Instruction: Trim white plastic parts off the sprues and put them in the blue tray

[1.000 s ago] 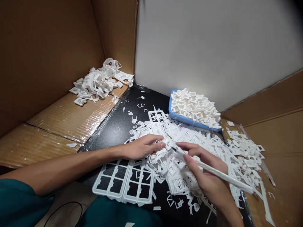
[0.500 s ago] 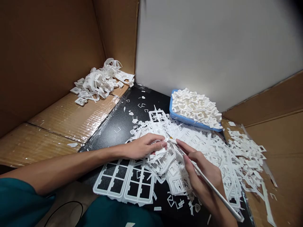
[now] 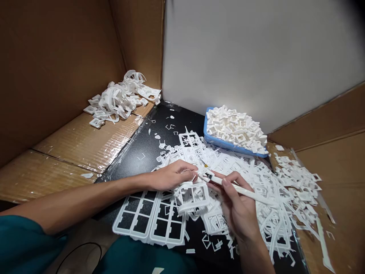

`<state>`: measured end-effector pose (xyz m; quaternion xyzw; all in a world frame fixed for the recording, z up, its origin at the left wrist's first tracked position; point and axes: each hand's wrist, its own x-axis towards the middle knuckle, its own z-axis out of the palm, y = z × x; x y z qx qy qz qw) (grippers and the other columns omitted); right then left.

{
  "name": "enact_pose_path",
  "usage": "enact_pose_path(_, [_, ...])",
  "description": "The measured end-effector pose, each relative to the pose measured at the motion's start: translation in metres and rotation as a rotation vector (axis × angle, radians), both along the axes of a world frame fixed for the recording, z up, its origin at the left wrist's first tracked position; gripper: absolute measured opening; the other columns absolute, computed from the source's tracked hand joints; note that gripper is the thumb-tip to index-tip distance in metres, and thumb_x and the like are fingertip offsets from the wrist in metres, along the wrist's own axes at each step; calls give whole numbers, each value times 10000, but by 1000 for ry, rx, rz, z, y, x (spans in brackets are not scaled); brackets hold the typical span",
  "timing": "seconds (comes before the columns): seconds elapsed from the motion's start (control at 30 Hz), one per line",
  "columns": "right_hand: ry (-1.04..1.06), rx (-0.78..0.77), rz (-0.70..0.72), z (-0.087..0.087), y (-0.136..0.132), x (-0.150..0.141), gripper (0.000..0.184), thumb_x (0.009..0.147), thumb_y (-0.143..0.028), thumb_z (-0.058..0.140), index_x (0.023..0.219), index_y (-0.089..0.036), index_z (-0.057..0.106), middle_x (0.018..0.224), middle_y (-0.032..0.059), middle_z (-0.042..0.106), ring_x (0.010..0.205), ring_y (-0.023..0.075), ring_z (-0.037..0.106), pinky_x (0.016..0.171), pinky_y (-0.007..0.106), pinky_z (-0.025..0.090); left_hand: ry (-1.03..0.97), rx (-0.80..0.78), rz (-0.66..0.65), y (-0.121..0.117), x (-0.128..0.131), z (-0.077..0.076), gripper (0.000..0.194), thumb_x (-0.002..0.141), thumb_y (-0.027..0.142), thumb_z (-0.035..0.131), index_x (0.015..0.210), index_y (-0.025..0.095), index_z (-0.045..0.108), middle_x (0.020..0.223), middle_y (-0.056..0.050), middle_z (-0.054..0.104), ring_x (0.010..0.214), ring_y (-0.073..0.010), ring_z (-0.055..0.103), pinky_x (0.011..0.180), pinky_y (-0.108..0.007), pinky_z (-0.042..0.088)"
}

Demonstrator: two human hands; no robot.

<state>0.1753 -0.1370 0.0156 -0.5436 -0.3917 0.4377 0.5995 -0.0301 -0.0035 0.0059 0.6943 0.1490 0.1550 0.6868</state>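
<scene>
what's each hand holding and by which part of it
The right hand holds a slim white tool toward its dark-tipped end. The left hand pinches a white plastic piece; exactly where cannot be told.

Extends left forearm (image 3: 97, 203) from left toward centre; holds left hand (image 3: 173, 176) pinched, pointing right. Angles right forearm (image 3: 254, 251) from near right toward far left; holds right hand (image 3: 238, 207) with fingers (image 3: 240, 179) bent inward.
</scene>
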Motion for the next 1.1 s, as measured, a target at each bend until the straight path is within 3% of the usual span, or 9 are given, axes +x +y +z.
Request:
enact_pose_path(0.17, [162, -38, -154, 2, 3, 14, 238, 989, -388, 749, 900, -272, 561, 928, -20, 825, 1047, 227, 836, 1009, 399, 672, -19, -118, 83, 3, -1, -4, 281, 944, 266, 471, 695, 172, 562, 671, 3, 511, 633, -140, 417, 616, -278, 336])
enact_pose_path(0.27, [168, -39, -143, 6, 0, 13, 239, 983, -377, 759, 880, -263, 575, 914, -10, 823, 1017, 228, 841, 981, 390, 687, -20, -129, 66, 1, -1, -3, 232, 947, 257, 488, 806, 156, 641, 714, -5, 566, 646, -143, 462, 613, -271, 357])
enact_pose_path(0.33, [157, -33, -94, 8, -1, 7, 245, 988, -384, 755, 864, -256, 587, 957, 14, 830, 1033, 238, 836, 959, 400, 697, -21, -120, 55, -1, -1, -2, 178, 956, 252, 543, 1024, 161, 681, 758, 3, 597, 658, -141, 485, 621, -260, 374])
enact_pose_path(0.47, [92, -27, -54, 9, 0, -7, 261, 1010, -397, 730, 841, -231, 620, 1275, 75, 794, 1155, 275, 802, 993, 441, 684, -1, -93, 60, -5, -1, 0, 385, 1026, 320, 599, 1397, 218, 579, 675, 67, 488, 560, -112, 360, 550, -235, 288])
enact_pose_path(0.63, [131, -24, -58, 6, 2, -17, 259, 994, -391, 753, 841, -209, 650, 1334, 82, 747, 1021, 246, 832, 925, 392, 705, -51, -67, 91, -6, 1, 3, 466, 1026, 415, 692, 1436, 218, 591, 986, -43, 666, 746, -146, 541, 631, -244, 397])
enact_pose_path(0.83, [226, -67, -16, 10, -1, -24, 238, 995, -381, 745, 861, -209, 649, 1330, 81, 728, 947, 225, 836, 863, 356, 714, -56, -63, 45, -5, 0, 4, 478, 1055, 467, 656, 1448, 200, 605, 741, 44, 498, 597, -110, 329, 553, -246, 263])
enact_pose_path(0.97, [15, -33, -44, 12, -7, -23, 249, 1013, -395, 713, 857, -206, 670, 1329, 97, 724, 941, 238, 818, 769, 350, 711, -66, -73, 72, -4, -2, 6, 423, 1032, 469, 689, 1357, 206, 625, 774, 43, 512, 645, -119, 413, 611, -249, 322])
enact_pose_path(1.1, [-412, 93, -92, 12, -15, -20, 196, 1030, -368, 679, 888, -234, 663, 1298, 98, 766, 1161, 293, 767, 925, 419, 676, -47, -131, 101, -3, -1, 4, 412, 1003, 499, 716, 1288, 210, 644, 880, 3, 630, 754, -155, 549, 689, -263, 418])
